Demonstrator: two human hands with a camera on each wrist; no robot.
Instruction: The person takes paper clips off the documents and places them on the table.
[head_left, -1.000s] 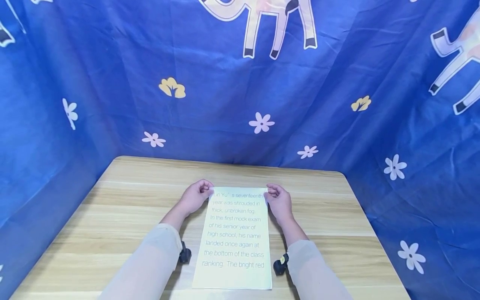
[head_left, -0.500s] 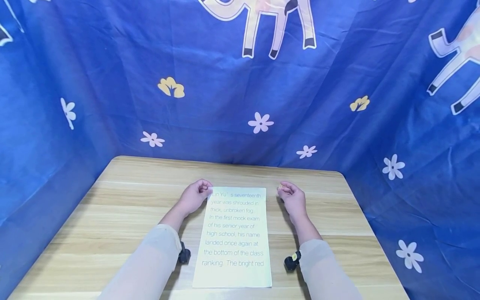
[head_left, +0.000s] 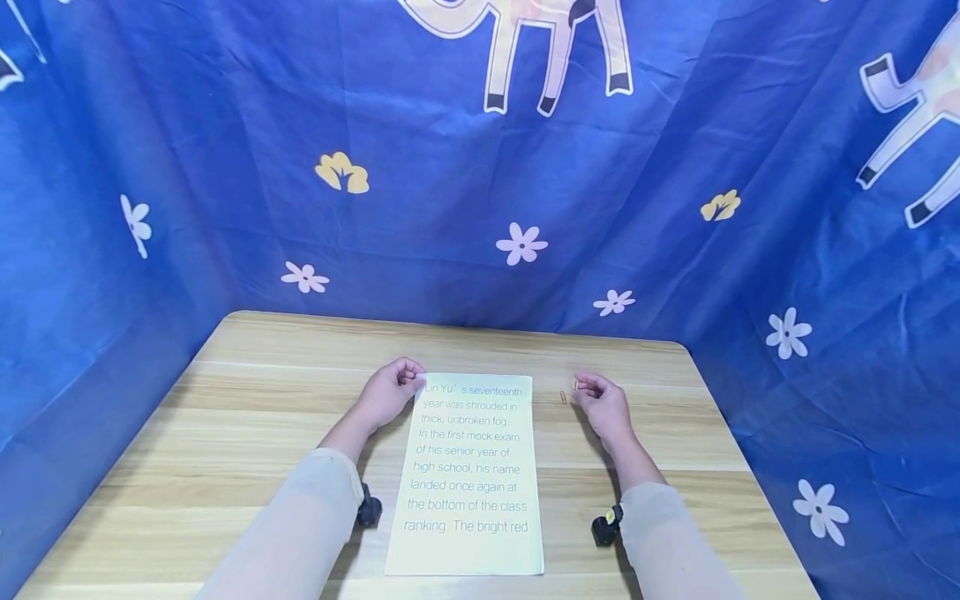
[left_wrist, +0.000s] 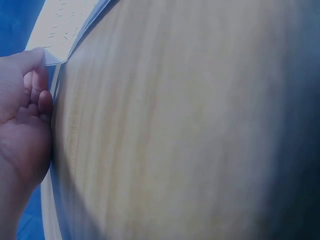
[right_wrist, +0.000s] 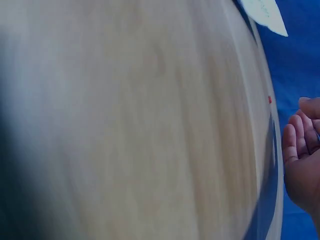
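A printed sheet of paper (head_left: 472, 475) lies lengthwise on the table, its large text facing me. My left hand (head_left: 388, 393) pinches its top left corner; in the left wrist view, the thumb presses on the sheet's corner (left_wrist: 52, 54). To the right of the sheet, my right hand (head_left: 603, 410) has thumb and index finger together on a small yellowish paper clip (head_left: 575, 385). Just left of those fingertips, an orange-red paper clip (head_left: 563, 398) lies on the wood. It appears as a small red spot, the paper clip (right_wrist: 270, 99), in the right wrist view.
The wood-grain table (head_left: 247, 400) has rounded far corners. A blue cloth (head_left: 420, 208) printed with flowers and animals hangs behind it and along both sides. Black wrist cameras (head_left: 369, 508) sit under both sleeves.
My right hand has left the sheet's top right corner and moved right, with a paper clip at its fingertips. The orange-red clip on the table now shows. My left hand stays at its corner.
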